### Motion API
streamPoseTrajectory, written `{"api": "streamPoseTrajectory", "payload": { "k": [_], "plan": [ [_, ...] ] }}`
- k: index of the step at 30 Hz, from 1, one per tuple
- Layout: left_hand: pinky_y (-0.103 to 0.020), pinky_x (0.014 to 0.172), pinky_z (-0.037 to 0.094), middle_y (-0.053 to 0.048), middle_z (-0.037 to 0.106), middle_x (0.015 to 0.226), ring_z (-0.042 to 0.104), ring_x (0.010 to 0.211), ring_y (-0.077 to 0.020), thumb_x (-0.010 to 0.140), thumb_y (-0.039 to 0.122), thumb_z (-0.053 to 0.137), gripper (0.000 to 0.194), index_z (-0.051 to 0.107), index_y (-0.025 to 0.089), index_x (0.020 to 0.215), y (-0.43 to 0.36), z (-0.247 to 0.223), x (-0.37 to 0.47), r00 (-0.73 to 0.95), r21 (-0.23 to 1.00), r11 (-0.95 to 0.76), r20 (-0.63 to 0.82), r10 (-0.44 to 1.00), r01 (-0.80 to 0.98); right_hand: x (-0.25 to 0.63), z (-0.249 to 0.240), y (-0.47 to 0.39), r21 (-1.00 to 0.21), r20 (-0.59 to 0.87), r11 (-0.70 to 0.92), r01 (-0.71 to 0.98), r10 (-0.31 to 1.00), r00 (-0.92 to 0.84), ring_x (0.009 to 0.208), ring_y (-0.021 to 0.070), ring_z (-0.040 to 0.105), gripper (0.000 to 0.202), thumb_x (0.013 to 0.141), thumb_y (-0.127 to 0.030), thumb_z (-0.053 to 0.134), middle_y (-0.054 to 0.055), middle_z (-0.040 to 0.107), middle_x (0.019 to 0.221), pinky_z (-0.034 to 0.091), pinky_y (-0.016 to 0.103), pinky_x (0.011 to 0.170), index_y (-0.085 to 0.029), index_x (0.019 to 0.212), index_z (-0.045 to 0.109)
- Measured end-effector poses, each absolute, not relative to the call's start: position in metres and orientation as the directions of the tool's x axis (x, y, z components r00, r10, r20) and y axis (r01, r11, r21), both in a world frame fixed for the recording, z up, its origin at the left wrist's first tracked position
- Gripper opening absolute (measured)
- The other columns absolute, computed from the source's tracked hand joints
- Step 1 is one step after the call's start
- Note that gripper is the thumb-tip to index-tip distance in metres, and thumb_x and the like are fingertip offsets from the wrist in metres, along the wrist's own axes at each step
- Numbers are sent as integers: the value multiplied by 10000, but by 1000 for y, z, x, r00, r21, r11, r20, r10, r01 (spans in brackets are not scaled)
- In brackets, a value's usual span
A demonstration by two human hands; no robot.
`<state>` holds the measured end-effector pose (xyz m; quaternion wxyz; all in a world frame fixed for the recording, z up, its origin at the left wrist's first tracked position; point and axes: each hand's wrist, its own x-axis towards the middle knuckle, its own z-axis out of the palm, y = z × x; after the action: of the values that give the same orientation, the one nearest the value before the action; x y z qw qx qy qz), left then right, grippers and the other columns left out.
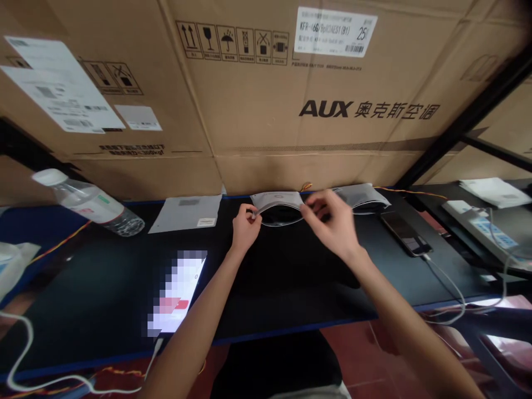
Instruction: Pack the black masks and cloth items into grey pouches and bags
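A grey-white plastic mailing bag lies at the back of the black table, its mouth bowed apart and dark inside. My left hand pinches the left corner of that mouth, fingers closed. At the opposite corner is my right hand, with thumb and fingertips closed on the bag's edge. A flat grey bag with a small label lies to the left. Just right of my right hand, another bag rests with its mouth slightly parted.
Large cardboard boxes stand behind the table. A water bottle leans at the left. A lit phone lies near my left forearm; a dark phone with a white cable lies right, before a power strip.
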<state>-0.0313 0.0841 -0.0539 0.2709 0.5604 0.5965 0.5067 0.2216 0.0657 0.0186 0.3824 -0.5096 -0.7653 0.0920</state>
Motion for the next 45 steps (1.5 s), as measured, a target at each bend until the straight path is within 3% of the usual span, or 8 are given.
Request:
{"api": "streamPoseTrajectory", "payload": {
  "k": [5,14,22,28,34,37,40,45],
  "plan": [
    [-217,512,396,85,585,598,581,506,-136,770,247,638,265,514,265,1004,83,-48,-30,-235,914,-101,206,950,392,223,-16,106,-479,362,381,790,906,-218,962,307,678,534,845,-649,680,134,667,1169,547,421,779,-221,1142,563],
    [-222,557,367,100,541,592,476,498,-117,751,307,741,386,576,291,1100,80,-42,-23,-149,901,-135,214,965,413,228,-47,117,-625,319,360,692,928,-195,758,244,704,643,885,-652,665,69,774,1050,531,373,751,-255,1386,598],
    [-230,564,354,48,467,560,499,564,-123,813,290,654,364,357,223,614,89,-53,-22,-234,859,-144,289,928,492,213,-61,125,-795,344,315,518,938,-42,808,257,710,458,833,-584,731,92,810,1037,537,363,751,-197,1066,810],
    [-210,403,279,43,547,524,491,413,-106,783,289,657,356,333,239,644,89,-49,-26,-218,978,-58,102,971,201,215,-66,133,-837,336,291,463,942,16,704,216,650,518,779,-712,698,98,782,898,463,318,642,-197,841,701],
    [-175,365,275,67,622,564,506,385,-108,751,273,691,302,446,253,926,88,-43,-31,-114,996,5,6,993,91,224,-49,121,-669,333,324,669,935,-121,693,220,631,533,857,-725,626,58,715,812,464,338,677,-224,1032,669],
    [-168,390,316,76,638,594,504,397,-91,736,235,663,313,467,250,980,88,-46,-32,-104,987,-60,77,992,152,222,-32,108,-431,441,397,810,876,-195,1057,357,660,750,816,-768,656,180,693,1208,515,460,865,-211,1316,622],
    [-170,419,358,72,643,598,511,411,-87,753,246,641,265,487,241,968,88,-50,-31,-80,975,-116,133,988,190,208,-21,101,-198,544,511,836,767,-340,1416,445,437,883,796,-815,658,192,454,1586,417,577,1088,-235,1455,568],
    [-175,421,369,53,650,586,537,423,-99,771,253,616,178,472,234,874,88,-52,-32,-55,963,-160,176,983,217,175,-24,115,-207,487,641,739,723,-491,1327,327,566,564,955,-639,619,99,590,1496,441,482,1068,-288,1397,613]
  ]
}}
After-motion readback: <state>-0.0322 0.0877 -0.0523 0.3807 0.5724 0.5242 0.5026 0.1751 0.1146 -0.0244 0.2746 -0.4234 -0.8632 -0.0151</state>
